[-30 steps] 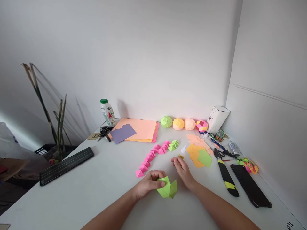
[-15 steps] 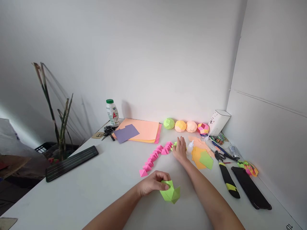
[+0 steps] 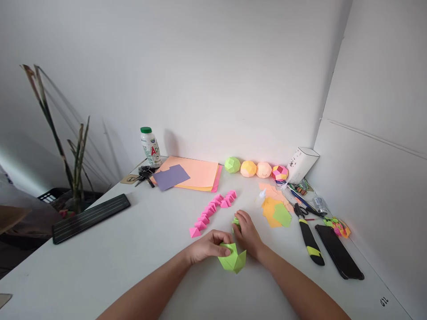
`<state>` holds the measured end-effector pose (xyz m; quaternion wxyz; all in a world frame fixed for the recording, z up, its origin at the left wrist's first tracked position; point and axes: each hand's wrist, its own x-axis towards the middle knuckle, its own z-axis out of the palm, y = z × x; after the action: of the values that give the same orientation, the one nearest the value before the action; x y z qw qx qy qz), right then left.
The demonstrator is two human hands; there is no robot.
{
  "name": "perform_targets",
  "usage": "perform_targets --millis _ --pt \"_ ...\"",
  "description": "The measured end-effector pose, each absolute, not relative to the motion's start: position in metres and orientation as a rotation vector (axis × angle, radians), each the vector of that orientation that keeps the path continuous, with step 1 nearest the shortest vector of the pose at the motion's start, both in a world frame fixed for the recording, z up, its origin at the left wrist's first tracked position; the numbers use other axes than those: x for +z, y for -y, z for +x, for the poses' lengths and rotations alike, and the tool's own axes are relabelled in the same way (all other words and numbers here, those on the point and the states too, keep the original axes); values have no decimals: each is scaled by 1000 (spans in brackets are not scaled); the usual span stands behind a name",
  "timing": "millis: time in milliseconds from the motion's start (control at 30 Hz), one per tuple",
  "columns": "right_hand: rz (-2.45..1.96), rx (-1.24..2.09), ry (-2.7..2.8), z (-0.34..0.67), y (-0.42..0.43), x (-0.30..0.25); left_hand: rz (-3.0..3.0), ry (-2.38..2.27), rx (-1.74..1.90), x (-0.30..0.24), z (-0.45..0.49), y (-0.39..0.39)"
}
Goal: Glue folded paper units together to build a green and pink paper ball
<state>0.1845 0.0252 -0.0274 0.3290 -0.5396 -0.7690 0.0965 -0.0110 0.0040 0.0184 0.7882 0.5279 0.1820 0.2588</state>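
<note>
Over white desk [image 3: 100, 253] by white wall [image 3: 207, 80], gripping faceted green paper shell [image 3: 229, 263] in left hand [image 3: 209, 247], green paper pieces [image 3: 235, 221] in right hand [image 3: 249, 234].

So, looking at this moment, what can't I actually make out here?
All in the head view:
Small green paper: one piece or several, hidden by the right hand.
Faceted green paper shape: its back, hidden by its own front and the left hand.
Green-capped bottle: its fine print, too small.
Orange-yellow sheet: mostly covered by the peach sheet.
Flat tan piece: cut off by the left edge.
</note>
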Motion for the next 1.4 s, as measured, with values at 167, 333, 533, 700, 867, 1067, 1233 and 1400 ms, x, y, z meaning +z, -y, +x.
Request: perform_targets --millis 167,333,533,700,867,1067,1233,1400 --pt "-1414 201 1823 198 -22 -15 1150 -396 552 18 -11 -4" --pt "-1536 30 1434 223 -43 -3 1156 -405 566 16 -9 -2" --pt "-1619 113 1369 230 -68 -6 1157 -407 597 14 -7 2" --pt "-1648 269 1399 235 -74 -9 1170 -428 621 14 -5 3" --pt "-1579 412 1499 237 -70 9 1157 -450 616 14 -5 3" --pt "-1296 554 1937 246 -30 99 1127 -443 625 9 -7 0" --pt "-1223 745 2127 245 1 139 1088 -443 640 7 -8 -1" --pt "-1194 962 2306 232 7 143 1069 -456 644 11 -8 -2"
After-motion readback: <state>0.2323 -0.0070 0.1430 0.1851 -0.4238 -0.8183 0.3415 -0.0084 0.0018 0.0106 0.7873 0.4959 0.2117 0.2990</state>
